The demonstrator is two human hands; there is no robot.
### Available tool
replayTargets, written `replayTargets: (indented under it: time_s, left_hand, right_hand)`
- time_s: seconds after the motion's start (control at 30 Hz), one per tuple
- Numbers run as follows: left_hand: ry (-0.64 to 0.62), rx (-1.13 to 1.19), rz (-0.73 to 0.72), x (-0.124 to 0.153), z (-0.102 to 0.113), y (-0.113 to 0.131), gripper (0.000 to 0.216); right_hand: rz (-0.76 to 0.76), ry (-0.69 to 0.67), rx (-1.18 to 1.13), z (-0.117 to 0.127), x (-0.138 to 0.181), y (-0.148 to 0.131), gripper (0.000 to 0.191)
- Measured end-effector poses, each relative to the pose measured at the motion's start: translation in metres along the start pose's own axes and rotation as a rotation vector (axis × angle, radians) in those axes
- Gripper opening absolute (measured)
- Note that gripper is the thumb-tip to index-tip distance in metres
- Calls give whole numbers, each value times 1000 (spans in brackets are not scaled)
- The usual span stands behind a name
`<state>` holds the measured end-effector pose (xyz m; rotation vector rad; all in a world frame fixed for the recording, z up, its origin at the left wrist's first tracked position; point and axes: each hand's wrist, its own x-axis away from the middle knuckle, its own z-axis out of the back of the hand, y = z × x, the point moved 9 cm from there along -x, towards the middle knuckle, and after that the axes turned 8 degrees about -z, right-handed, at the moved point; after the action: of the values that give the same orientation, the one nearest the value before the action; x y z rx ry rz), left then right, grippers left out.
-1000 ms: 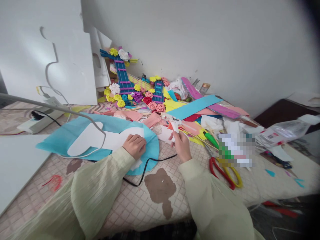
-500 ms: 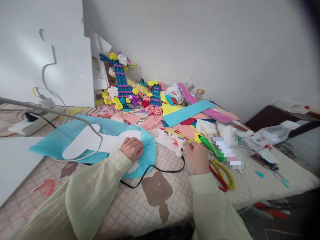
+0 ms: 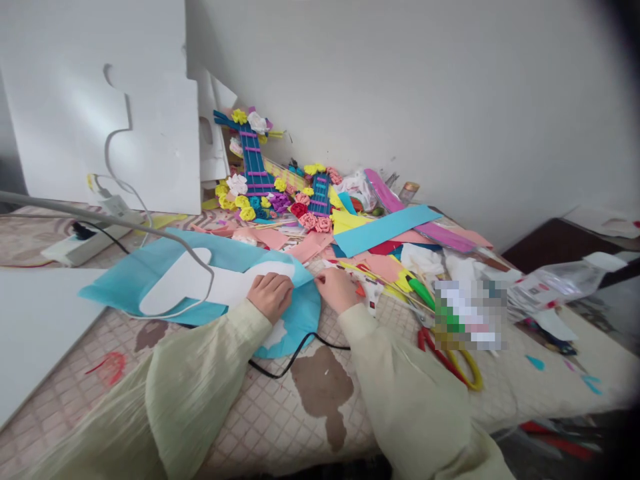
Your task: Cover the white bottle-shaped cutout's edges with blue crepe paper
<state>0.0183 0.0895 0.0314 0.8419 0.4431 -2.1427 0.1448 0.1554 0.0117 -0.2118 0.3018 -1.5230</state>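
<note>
Two hands: our left hand [image 3: 271, 297] curled palm-down, our right hand [image 3: 339, 290] fingers bunched nearly closed; can't tell if either pinches anything.
Blue sheet [image 3: 304, 325]: under our left fingers, its edge at our right fingertips.
White cutout [image 3: 217, 285]: on blue sheet, running left from our left fingers.
White corded tool [image 3: 373, 293]: just right of our right fingers.
Clear bottle [image 3: 565, 281]: well right of our fingers, label unreadable.
Pixelated patch [image 3: 470, 315]: nothing legible.
</note>
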Motion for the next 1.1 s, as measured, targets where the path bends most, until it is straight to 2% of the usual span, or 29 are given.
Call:
replayTargets:
  time_s: [0.1, 0.2, 0.27, 0.47, 0.63, 1.1]
  left_hand:
    - [-41, 25, 82, 3, -5, -7, 7]
    - [-76, 55, 170, 7, -11, -15, 32]
    - [-101, 84, 205, 8, -17, -20, 39]
    - [-142, 145, 270, 9, -27, -31, 29]
    - [-150, 165, 272, 8, -28, -32, 7]
    - [-152, 138, 259, 9, -25, -28, 7]
  right_hand:
    - [-12, -7, -1, -5, 3, 1, 22]
    - [2, -17, -26, -8, 5, 1, 22]
    - [3, -18, -47, -9, 5, 3, 22]
    - [-16, -5, -104, -12, 5, 10, 23]
    - [-19, 2, -143, -13, 6, 11, 22]
    - [42, -9, -77, -12, 11, 1, 25]
